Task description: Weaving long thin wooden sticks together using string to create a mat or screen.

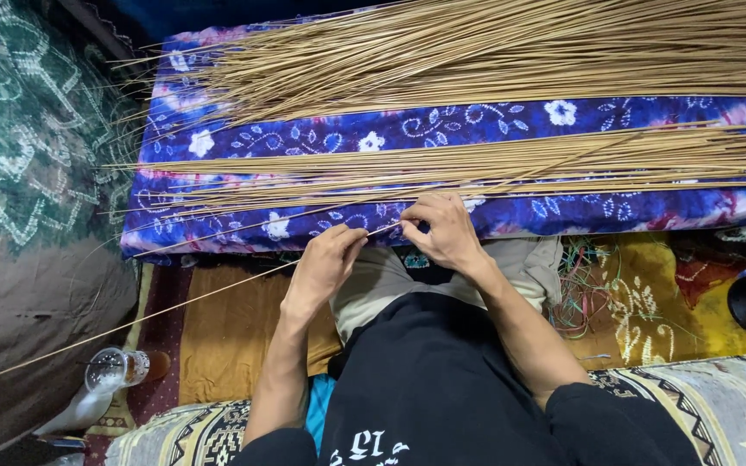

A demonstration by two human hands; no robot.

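Straw-coloured thin stick (174,304) is pinched at its near end by both hands, left hand (321,267) and right hand (444,231) close together; it seems best kept taut and level.

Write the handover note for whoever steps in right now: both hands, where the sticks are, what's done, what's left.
Left hand: fingers pinched on one long thin stick, which runs down-left past a glass cup on the floor.
Right hand: fingers closed on the same stick's near end, just in front of the blue floral cloth.
Sticks: a large loose pile lies along the cloth's far edge; a flatter, neater row lies along its near edge, close to the hands.
Done: cannot tell how many sticks have been handled.
Left: the stick in hand is not yet laid down with either group.
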